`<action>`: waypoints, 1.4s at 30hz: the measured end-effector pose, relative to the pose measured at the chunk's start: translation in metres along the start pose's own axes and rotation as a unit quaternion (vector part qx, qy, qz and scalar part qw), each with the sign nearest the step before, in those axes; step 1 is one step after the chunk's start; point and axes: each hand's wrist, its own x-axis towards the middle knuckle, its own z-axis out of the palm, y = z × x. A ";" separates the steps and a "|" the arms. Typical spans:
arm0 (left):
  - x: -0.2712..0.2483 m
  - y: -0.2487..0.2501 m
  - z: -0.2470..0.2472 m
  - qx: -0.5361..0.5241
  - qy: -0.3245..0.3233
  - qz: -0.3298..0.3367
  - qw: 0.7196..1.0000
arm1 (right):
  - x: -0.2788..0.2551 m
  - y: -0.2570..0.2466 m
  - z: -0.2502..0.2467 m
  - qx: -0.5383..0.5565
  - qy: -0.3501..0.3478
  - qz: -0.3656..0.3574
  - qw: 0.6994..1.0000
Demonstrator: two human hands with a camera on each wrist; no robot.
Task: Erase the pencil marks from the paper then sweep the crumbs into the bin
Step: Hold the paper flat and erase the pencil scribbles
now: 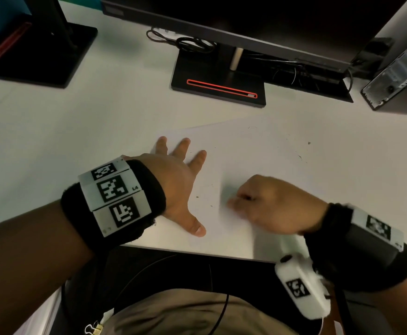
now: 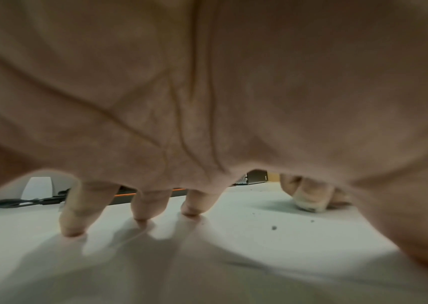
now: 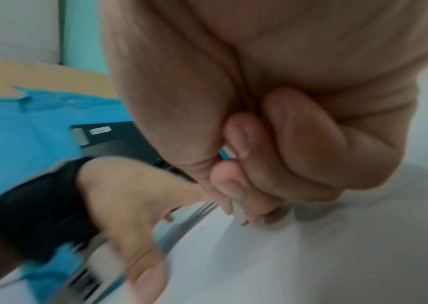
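Flat on the white desk lies the white paper — dark crumbs scattered across it. Left hand presses it, fingers spread; right hand pinches a smudged white eraser against the sheet.

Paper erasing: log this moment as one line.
step: erasing | left hand: flat on paper | right hand: rubbing eraser | crumbs: scattered | bin: unseen

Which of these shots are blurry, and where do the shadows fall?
Head view: right hand motion-smeared, left hand and paper sharp. Left wrist view: palm out of focus, finger shadows fall toward the camera on the paper. Right wrist view: smeared overall; eraser barely discernible.
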 end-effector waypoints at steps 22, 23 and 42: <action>-0.001 -0.001 0.000 -0.004 -0.002 -0.002 1.000 | 0.013 0.000 -0.012 0.001 0.024 0.006 1.000; 0.000 -0.001 0.000 -0.004 -0.002 -0.001 1.000 | 0.011 -0.003 -0.007 -0.010 0.015 -0.004 1.000; 0.000 -0.001 0.002 -0.005 0.005 -0.003 1.000 | 0.012 0.001 -0.004 0.010 0.069 0.016 0.997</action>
